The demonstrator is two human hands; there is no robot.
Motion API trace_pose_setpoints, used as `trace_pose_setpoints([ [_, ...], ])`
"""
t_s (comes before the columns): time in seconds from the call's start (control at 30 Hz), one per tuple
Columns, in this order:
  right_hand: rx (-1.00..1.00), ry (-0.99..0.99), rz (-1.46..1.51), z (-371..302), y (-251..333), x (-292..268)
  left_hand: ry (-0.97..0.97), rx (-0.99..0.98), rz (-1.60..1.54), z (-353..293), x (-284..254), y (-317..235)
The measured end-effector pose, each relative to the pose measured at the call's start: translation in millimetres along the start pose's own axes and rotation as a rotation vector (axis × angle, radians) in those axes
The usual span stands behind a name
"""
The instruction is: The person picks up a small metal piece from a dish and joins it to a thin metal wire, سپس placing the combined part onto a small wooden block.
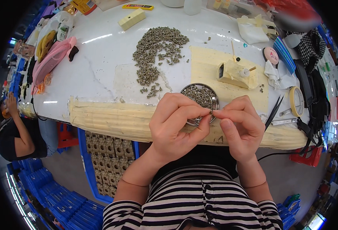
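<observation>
Above the near rim of a round metal dish [216,96], my two hands meet at the fingertips. Between the thumb and forefinger of my left hand [176,128] is a tiny metal part [211,112], mostly covered by the fingers. My right hand [243,130] is curled, its forefinger tip pressed to the same part and its thumb a little apart. Many small grey metal parts [199,94] fill the dish. A larger heap of similar parts [148,57] is spread on the white table [96,73] beyond my left hand.
A taped block [234,74] with a small white nozzle stands at right, near black tweezers [274,111] and a tape roll [296,101]. Cream tape pads the table edge [111,119]. Below sits a blue crate [85,153] of metal blocks. Another person [21,134] sits at far left.
</observation>
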State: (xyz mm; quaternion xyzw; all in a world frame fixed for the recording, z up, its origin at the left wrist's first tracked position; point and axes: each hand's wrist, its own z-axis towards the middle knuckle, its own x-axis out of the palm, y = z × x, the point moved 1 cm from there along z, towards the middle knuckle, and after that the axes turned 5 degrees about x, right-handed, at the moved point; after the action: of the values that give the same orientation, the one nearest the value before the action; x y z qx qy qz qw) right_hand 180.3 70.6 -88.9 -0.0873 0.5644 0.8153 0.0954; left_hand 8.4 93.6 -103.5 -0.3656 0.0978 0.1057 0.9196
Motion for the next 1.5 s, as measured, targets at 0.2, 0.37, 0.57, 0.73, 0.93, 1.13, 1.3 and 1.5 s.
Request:
trace_pose_setpoints([
  [0.2, 0.021, -0.033, -0.037, 0.3, -2.0, 3.7, -0.008, -0.009, -0.012, 0.1, -1.4, -0.1],
  [0.37, 0.034, -0.035, -0.039, 0.4, -1.8, 3.5, 0.005, -0.006, -0.015, 0.8, -1.7, -0.6],
  [0.57, 0.019, -0.022, -0.032, 0.7, -2.2, 2.7, 0.011, 0.021, -0.005, 1.5, -1.4, -0.7],
  [0.73, -0.004, -0.031, -0.073, 0.1, -0.9, 3.2, 0.005, 0.031, 0.016, 1.1, -1.3, -0.4],
  [0.93, -0.039, -0.044, -0.126, -1.5, 0.1, 5.1, -0.004, -0.003, 0.009, 0.3, 0.7, -0.9],
  [1.13, -0.168, -0.145, -0.306, 10.8, 6.7, -13.8, 0.04, 0.012, 0.03, 0.8, -1.8, -2.4],
  [1.3, -0.248, -0.294, -0.643, 44.2, 11.6, -50.1, 0.025, -0.038, -0.014, -1.7, -2.4, -1.1],
  [1.5, -0.191, -0.191, -0.716, 64.1, 2.1, -57.5, 0.005, -0.037, -0.048, -1.9, -3.2, -1.3],
])
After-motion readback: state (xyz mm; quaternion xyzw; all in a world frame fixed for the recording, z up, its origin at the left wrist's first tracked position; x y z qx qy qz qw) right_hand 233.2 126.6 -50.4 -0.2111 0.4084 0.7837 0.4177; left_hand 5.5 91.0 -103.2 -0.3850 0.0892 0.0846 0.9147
